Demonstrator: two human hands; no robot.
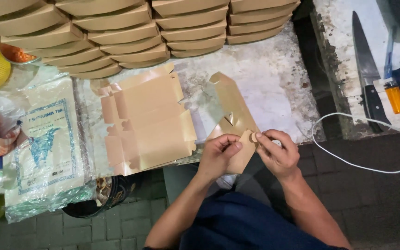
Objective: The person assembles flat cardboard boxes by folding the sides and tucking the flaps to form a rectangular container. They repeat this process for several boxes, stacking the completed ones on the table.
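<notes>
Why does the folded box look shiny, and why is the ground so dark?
Head view: light from above puts a pale glare on the brown cardboard box blank held by both hands, left hand and right hand; the grey brick floor lies in dim shadow; the edges bend slightly from the wide lens.

Brown cardboard box blank (230,120), die-cut, partly folded: one long panel stands tilted, its pointed tab end up and away over the stone counter (274,78), near end off the counter's near edge. Glossy inner face catches light; outer face matte kraft. Small rounded locking tab at its near right corner. Stack of flat blanks (146,120), same stock, lies unfolded just left of it at the counter's near edge, slightly fanned.
</notes>
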